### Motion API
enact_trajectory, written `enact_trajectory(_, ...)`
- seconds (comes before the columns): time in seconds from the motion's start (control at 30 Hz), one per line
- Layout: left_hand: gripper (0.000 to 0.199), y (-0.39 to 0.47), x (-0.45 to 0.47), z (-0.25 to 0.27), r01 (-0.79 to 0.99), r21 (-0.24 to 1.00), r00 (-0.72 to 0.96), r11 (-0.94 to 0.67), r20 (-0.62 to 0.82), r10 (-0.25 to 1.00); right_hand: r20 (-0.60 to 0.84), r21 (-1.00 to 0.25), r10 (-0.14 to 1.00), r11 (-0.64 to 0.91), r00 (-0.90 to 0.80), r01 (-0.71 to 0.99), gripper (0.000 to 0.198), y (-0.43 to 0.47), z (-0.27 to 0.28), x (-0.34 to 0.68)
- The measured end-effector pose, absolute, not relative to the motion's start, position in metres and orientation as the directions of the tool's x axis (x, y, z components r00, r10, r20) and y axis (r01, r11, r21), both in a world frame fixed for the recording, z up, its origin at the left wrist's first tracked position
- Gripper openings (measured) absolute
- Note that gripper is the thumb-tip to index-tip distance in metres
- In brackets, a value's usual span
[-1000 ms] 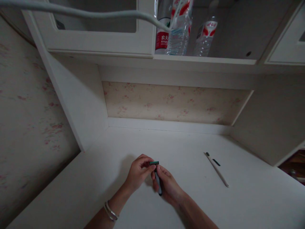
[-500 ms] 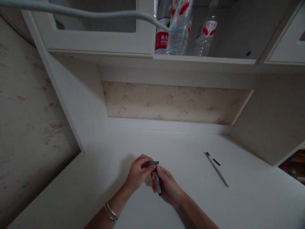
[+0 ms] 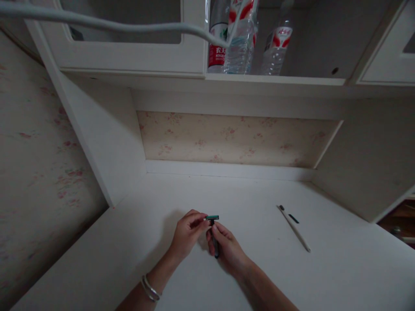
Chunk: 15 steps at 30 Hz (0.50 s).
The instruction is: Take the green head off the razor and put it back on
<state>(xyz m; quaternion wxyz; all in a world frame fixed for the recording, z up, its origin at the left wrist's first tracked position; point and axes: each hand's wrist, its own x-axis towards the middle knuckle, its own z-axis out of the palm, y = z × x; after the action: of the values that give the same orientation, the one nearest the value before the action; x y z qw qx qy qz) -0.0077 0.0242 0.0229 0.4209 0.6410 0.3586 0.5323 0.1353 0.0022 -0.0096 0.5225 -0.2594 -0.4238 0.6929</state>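
A razor (image 3: 216, 248) with a dark handle and a green-edged head stands between my hands, its head pointing away from me. My right hand (image 3: 228, 247) is closed round the handle, thumb along its upper part. At the left end of the razor's head, the thumb and fingers of my left hand (image 3: 187, 231) pinch together; their tips partly cover that end. Two silver bangles (image 3: 149, 288) circle my left wrist. To the right, a white toothbrush (image 3: 295, 229) with a dark-bristled head lies on the desk, with a small black strip (image 3: 293, 218) close beside it.
The white desk (image 3: 129, 246) runs back to a wallpapered panel (image 3: 201, 138) between side walls. Above, a shelf holds plastic bottles (image 3: 277, 45), and a pale cable (image 3: 113, 26) hangs across the upper left. Cabinet doors flank the shelf.
The razor's head has turned and shifted slightly up and right. My left thumb has slid from in front of the head to its left end. The view has moved slightly.
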Motion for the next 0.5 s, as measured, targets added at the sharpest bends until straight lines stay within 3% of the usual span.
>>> enact_trajectory(0.5, 0.017, 0.0213, -0.0075, 0.0264, 0.081, 0.892, 0.189, -0.445, 0.425, 0.885, 0.067, -0.812, 0.932, -0.156, -0.355, -0.562, 0.025, 0.0012, -0.0107, 0.1355)
